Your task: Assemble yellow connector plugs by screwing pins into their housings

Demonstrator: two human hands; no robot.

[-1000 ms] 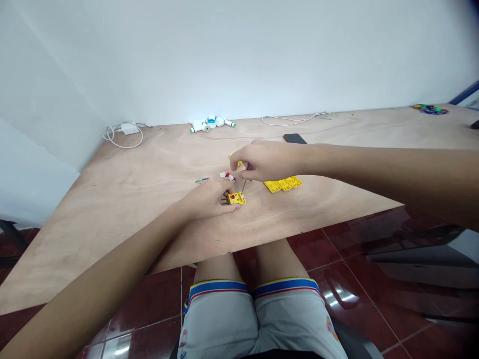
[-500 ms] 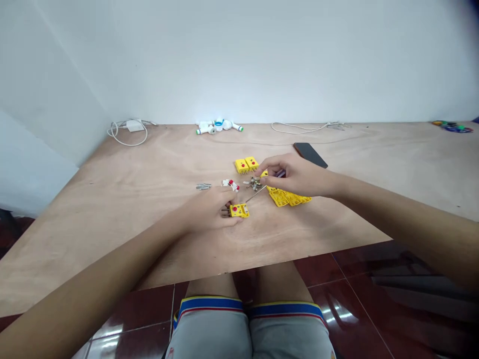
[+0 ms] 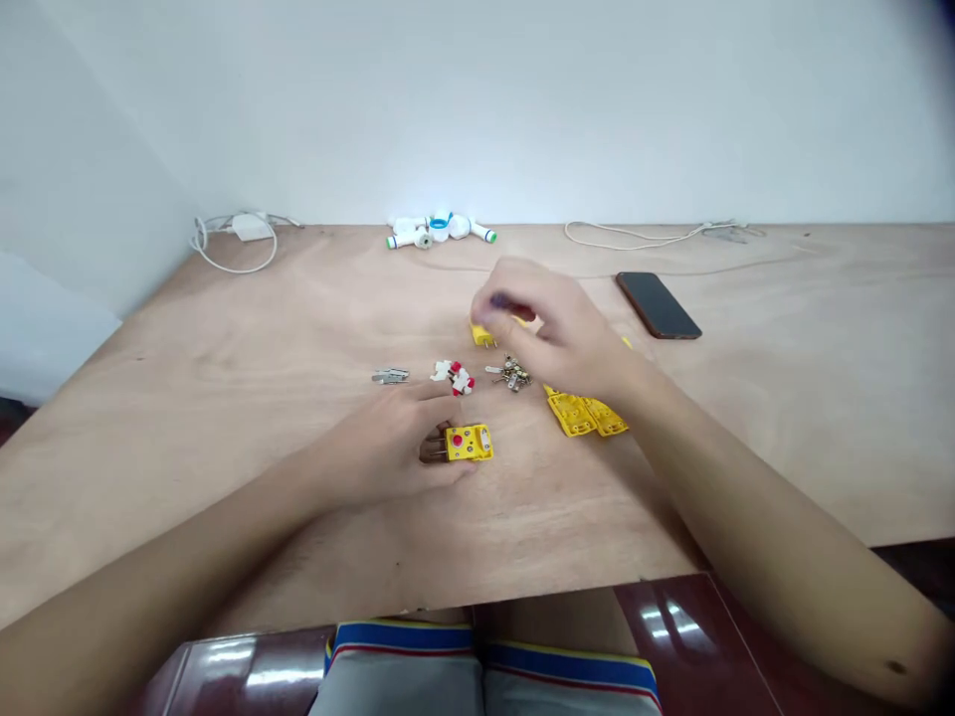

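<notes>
My left hand [image 3: 399, 438] rests on the table and is closed around a yellow plug [image 3: 469, 444]. The plug has a red button and screws on its face, and its metal pins point left under my fingers. My right hand [image 3: 548, 323], blurred by motion, is raised above the table with its fingers curled around a screwdriver [image 3: 499, 299]. Only a bit of the dark purple handle shows; the shaft cannot be made out. Below that hand lies a heap of small metal screws and clips [image 3: 511, 373]. Another yellow plug [image 3: 483, 336] is partly hidden behind it.
Yellow plug covers [image 3: 573, 413] lie beneath my right forearm. White pieces with red buttons [image 3: 454, 376] and flat metal pins [image 3: 390, 376] lie beyond my left hand. A phone [image 3: 658, 305], white tubular parts [image 3: 440, 229], a charger with cable [image 3: 250, 227] and a white cord [image 3: 634, 242] are farther back.
My right hand has risen from beside the metal heap and tilted, so the screwdriver shaft no longer shows. My left hand keeps hold of the plug. The view has shifted slightly.
</notes>
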